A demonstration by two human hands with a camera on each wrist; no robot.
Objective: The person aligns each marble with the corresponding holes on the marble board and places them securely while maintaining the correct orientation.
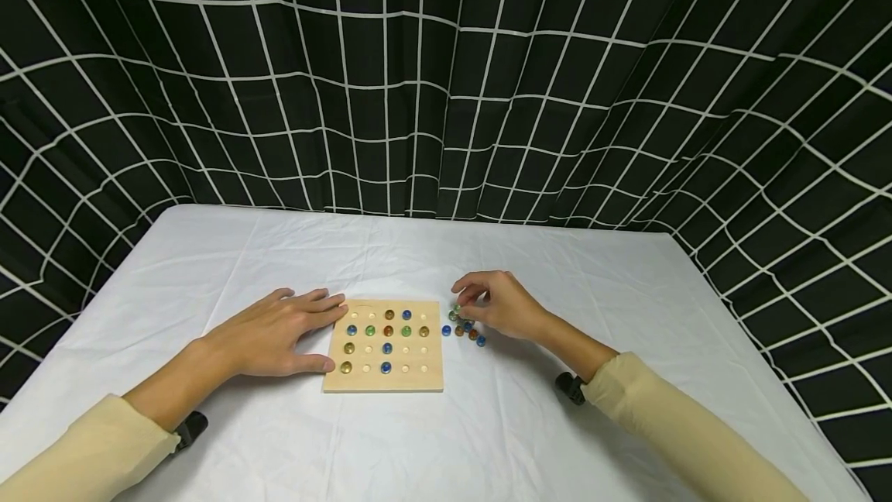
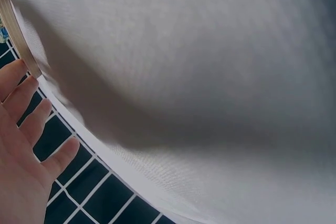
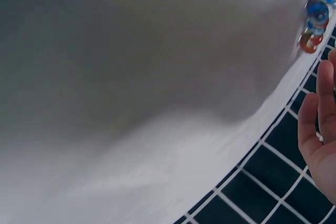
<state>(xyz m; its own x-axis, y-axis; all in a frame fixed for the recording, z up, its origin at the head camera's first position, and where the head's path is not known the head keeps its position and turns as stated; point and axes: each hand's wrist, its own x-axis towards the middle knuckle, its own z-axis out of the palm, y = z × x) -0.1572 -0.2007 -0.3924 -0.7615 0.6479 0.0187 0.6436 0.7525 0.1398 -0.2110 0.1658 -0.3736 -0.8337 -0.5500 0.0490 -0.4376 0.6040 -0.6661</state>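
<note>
Head view: The wooden board (image 1: 411, 386) lies flat on the white cloth (image 1: 279, 448), in front of the person. Its face carries round hollows in four rows of five. Far row: an amber marble (image 1: 389, 314) sits in the third hollow from the left, a blue marble (image 1: 407, 314) in the fourth. Second row: all five hollows are filled; left to right, blue, green, reddish, green, amber. Third and near rows: each holds amber in the first hollow and blue in the third. The other hollows show pale bare wood.

The left hand (image 1: 279, 335) is spread, palm down, with its fingertips and thumb touching the board's left edge. Loose marbles (image 1: 473, 335), blue, green and amber-brown, lie grouped on the cloth just beside the board's right edge. The right hand (image 1: 503, 307) is above this group, thumb and index finger pinching a green marble (image 1: 456, 307).

Left wrist view: The fingers are extended and apart, fingertips at the board's side edge.

Right wrist view: Blue and orange marbles lie on the cloth near the fingers. The frame cuts off the hand; its grip cannot be told here.
</note>
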